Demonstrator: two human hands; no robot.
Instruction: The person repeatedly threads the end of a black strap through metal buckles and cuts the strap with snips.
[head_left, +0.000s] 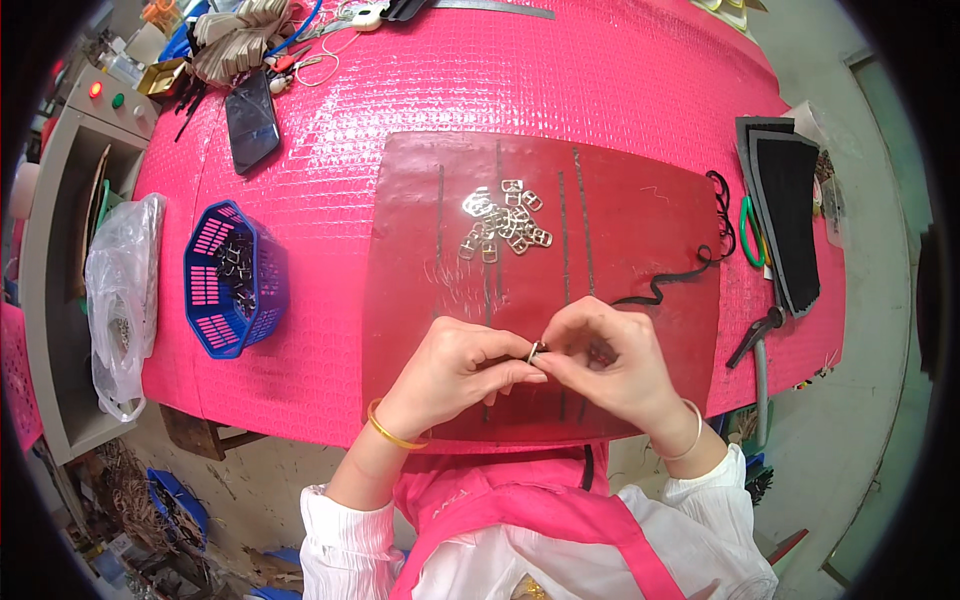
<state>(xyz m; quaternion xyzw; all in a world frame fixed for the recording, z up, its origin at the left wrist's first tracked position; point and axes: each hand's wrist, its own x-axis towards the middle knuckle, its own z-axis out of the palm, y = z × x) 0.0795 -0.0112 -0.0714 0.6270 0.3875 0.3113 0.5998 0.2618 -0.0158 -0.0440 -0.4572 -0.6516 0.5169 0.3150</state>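
Observation:
My left hand pinches a small silver buckle between thumb and fingertips, over the near part of a dark red mat. Thumb and forefinger of my right hand close against the buckle's other side. A bit of black strap shows at the buckle there, and the long black strap runs from behind this hand toward the mat's right edge. Fingers cover most of the buckle, so how the strap sits in it is hidden. Farther up the mat lies a loose heap of silver buckles.
At the left stands a blue plastic basket with small dark pieces inside. A phone lies beyond it. Along the right edge are black fabric sheets, green-handled scissors and a hammer-like tool. A clear plastic bag hangs far left.

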